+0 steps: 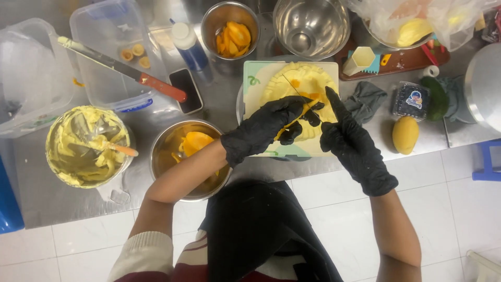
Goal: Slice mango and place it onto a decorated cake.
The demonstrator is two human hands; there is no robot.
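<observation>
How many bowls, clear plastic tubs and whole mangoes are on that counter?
Metal bowls: 4 (cream bowl, mango-piece bowl, slice bowl, bare bowl)
Clear plastic tubs: 2 (left tub, lidded tub)
Whole mangoes: 1 (yellow mango)
Total: 7

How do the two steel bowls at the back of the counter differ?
The smaller steel bowl holds orange mango slices; the larger steel bowl beside it shows only bare metal inside. The smaller sits left of the larger, which is cut by the frame's top edge. Both are round, shiny and upright.
</observation>
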